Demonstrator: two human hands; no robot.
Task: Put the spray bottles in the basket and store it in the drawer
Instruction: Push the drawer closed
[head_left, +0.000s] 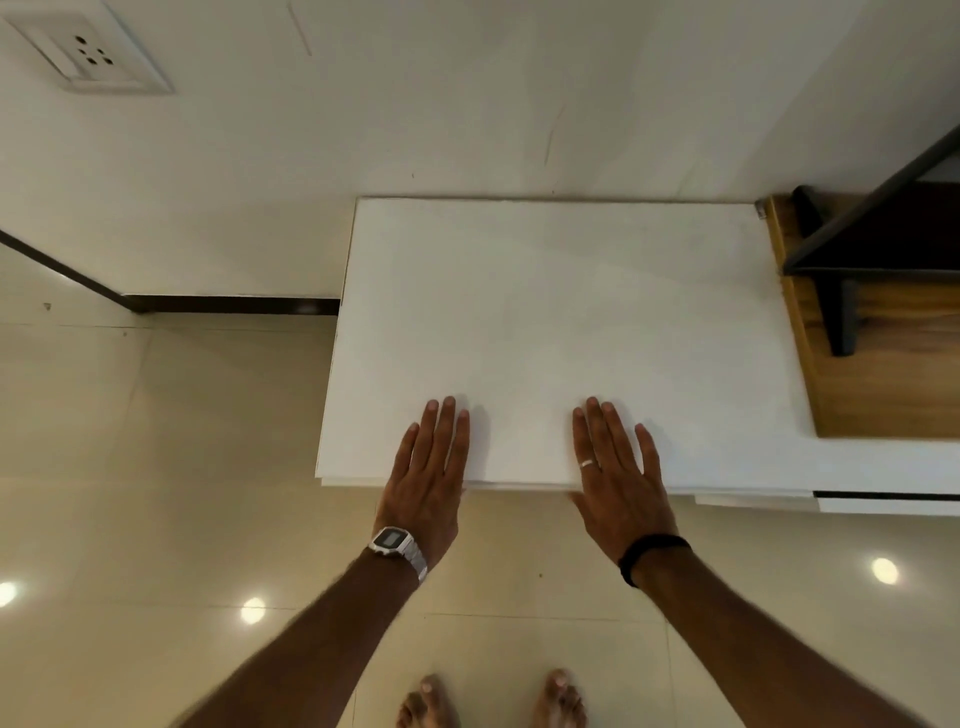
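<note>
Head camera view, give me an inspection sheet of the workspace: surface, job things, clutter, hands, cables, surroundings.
Surface: flat white cabinet top, bare apart from the hands; it stands against the cream wall.
Job's things: no spray bottles or basket seen; no drawer can be told apart for sure below the front edge.
Clutter: nothing seen on the top.
Hands: left hand with silver wristwatch and right hand with silver ring and black wristband both lie flat, fingers spread, at the front edge; neither holds anything.
Cables: nothing seen.
Surroundings: white wall socket upper left; wooden shelf with black metal frame to the right; glossy beige floor tiles; bare feet below.
</note>
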